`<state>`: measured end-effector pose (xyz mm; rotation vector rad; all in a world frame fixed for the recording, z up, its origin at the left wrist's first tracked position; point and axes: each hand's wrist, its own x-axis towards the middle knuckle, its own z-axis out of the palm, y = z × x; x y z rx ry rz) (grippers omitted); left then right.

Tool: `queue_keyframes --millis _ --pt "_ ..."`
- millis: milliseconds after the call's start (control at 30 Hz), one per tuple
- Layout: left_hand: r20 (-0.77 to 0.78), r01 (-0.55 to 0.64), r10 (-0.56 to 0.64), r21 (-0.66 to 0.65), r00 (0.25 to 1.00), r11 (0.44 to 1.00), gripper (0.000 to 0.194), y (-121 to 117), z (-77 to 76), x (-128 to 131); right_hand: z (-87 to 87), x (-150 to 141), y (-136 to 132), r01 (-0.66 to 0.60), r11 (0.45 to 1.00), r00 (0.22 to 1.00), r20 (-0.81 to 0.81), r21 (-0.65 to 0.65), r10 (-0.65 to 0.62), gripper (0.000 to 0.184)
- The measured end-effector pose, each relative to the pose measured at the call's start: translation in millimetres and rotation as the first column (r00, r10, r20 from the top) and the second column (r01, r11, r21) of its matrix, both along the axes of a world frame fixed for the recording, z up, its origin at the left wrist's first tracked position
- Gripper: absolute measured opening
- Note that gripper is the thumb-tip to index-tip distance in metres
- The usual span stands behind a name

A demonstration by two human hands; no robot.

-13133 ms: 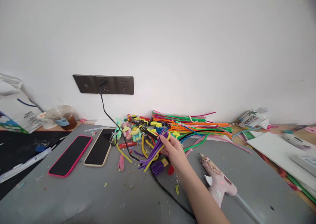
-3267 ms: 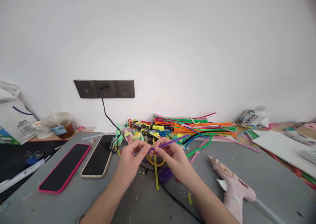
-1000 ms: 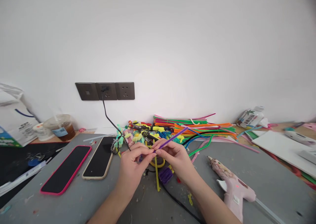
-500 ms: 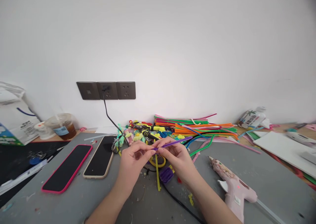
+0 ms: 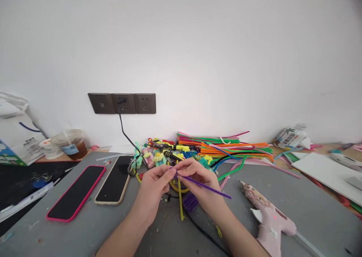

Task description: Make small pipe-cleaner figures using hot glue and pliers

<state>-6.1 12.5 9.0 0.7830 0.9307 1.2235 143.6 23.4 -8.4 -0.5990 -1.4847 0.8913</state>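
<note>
Over the desk (image 5: 76, 238), the purple pipe cleaner (image 5: 207, 187) was pinched by left hand (image 5: 152, 185) and right hand (image 5: 200, 176) together; wrapping at the yellow pipe cleaner (image 5: 181, 202) was judged begun, much purple length being left straight.

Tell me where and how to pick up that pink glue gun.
I'd take the pink glue gun by its handle, coming from the near side with the right hand: it lies on its side, handle toward the person, trigger facing left. Stay off the nozzle, which points away; a red light shows, so it may be hot.
</note>
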Motion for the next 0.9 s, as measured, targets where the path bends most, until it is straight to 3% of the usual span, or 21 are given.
queue_keyframes --millis 233,433,533,667,900 --pt "0.073 0.076 -0.075 0.0 0.995 0.997 0.044 1.2 -5.4 1.0 2.6 2.9 -1.8 -0.066 0.994 0.998 -0.032 -0.092 0.063 0.007" --pt "-0.064 0.227 -0.224 0.046 0.973 0.973 0.045 1.4 0.2 -5.0 7.0 6.4 0.5 -0.17 0.968 0.983 -0.103 -0.185 0.153 0.011" --pt "-0.067 0.194 -0.191 0.044 0.979 0.98 0.045 1.6 1.6 -6.1 6.2 4.8 1.4 -0.2 0.961 0.975 -0.135 -0.189 0.176 0.01" --pt "0.011 0.122 -0.123 0.018 0.992 0.992 0.045 1.8 -1.7 -3.3 2.2 0.5 2.2 -0.128 0.981 0.982 -0.16 -0.145 0.105 0.009" --pt "-0.059 0.172 -0.169 0.048 0.984 0.984 0.044 2.0 -4.4 -4.4 3.2 2.1 0.4 -0.095 0.982 0.989 -0.124 -0.161 0.075 0.013"
